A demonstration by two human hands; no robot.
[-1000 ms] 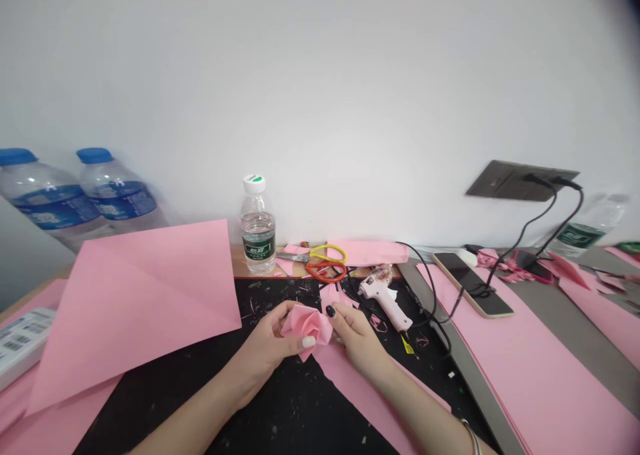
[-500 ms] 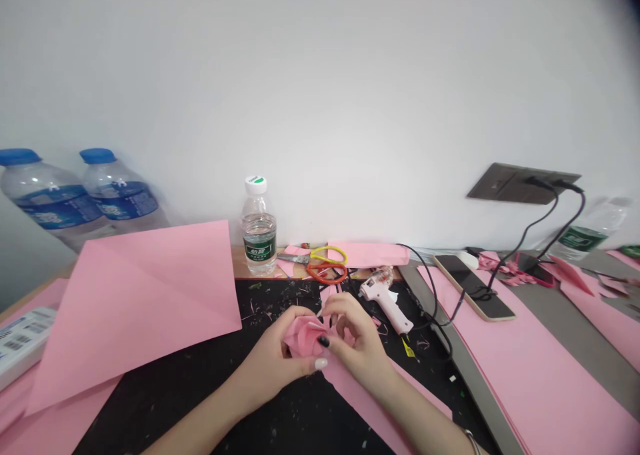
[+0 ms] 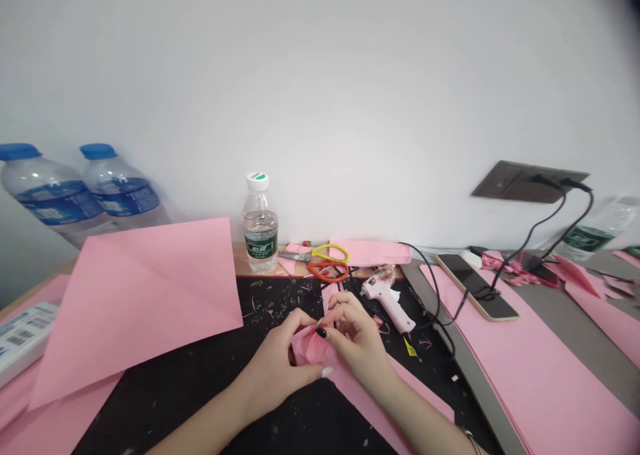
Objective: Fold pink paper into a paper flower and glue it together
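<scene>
A folded pink paper piece (image 3: 309,348) with layered, petal-like folds is between my two hands, above the black mat (image 3: 200,388). My left hand (image 3: 280,361) curls round its left side, thumb along the lower edge. With thumb and index finger together, my right hand (image 3: 353,341) pinches the upper right edge of the same piece. Under my right hand and forearm lies a long pink paper sheet (image 3: 367,401). Just beyond that hand rests a pale pink glue gun (image 3: 390,301).
Scissors (image 3: 327,263) and a small water bottle (image 3: 261,231) are near the wall. A large pink sheet (image 3: 145,301) and two blue-capped bottles (image 3: 123,188) are at left. A phone (image 3: 477,287), black cables and more pink sheets (image 3: 540,368) occupy the right.
The folded piece has turned and tilted a little in my hands. My right thumb has moved slightly up and left, to its upper edge. The view has shifted slightly.
</scene>
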